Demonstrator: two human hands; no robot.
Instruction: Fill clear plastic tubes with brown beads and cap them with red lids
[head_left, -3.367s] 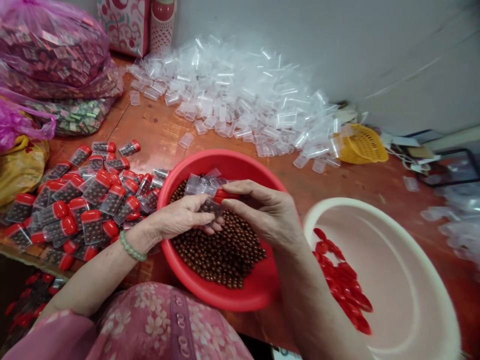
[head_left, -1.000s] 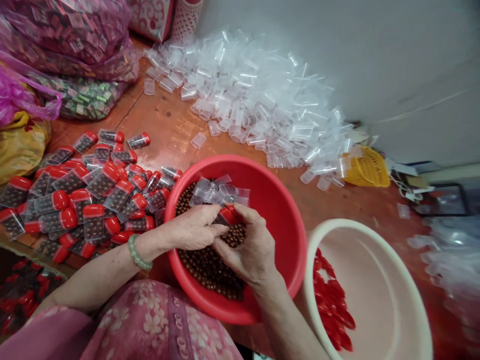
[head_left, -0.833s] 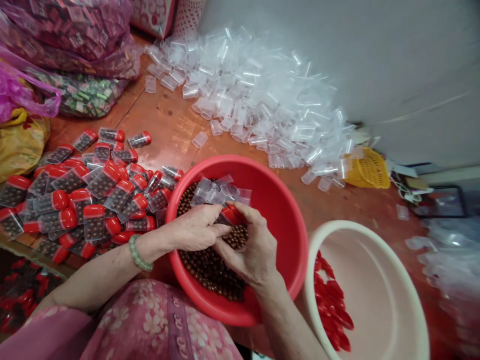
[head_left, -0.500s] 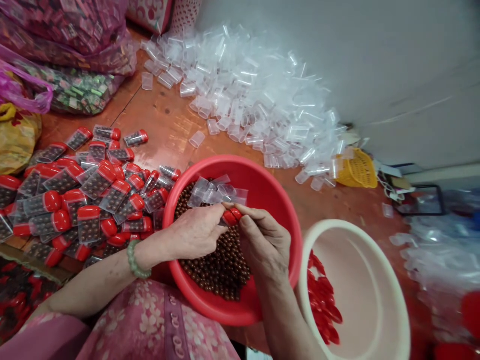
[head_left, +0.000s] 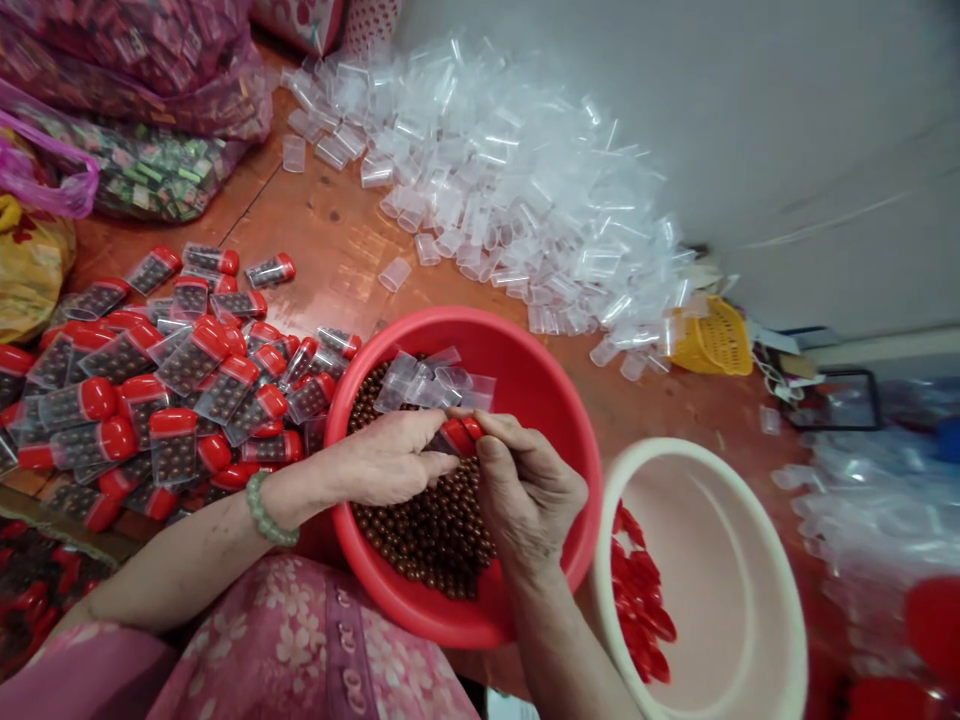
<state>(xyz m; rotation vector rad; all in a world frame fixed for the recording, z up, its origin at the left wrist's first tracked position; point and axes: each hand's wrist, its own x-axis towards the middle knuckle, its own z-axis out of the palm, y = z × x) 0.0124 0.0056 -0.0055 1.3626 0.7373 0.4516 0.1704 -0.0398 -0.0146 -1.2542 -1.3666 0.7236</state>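
Observation:
Over the red basin [head_left: 555,400], both hands meet at a small red-capped container [head_left: 456,436]. My left hand [head_left: 394,458], with a green bead bracelet on its wrist, has its fingers closed round the container's body, which they mostly hide. The thumb and fingers of my right hand [head_left: 529,485] pinch its red cap. Beneath them lie brown beads [head_left: 435,540], filling the left part of the basin. Several clear empty containers [head_left: 431,383] rest on the beads near the far side.
Filled red-capped containers [head_left: 180,365] are heaped at left. A pile of clear containers [head_left: 510,190] lies against the wall. At right, a cream tub [head_left: 720,560] holds red caps [head_left: 637,600]. A yellow basket [head_left: 712,338] and filled bags [head_left: 165,170] stand farther off.
Both hands stay together at the container, with its dark body now showing slightly more beside the cap. The view has shifted a little.

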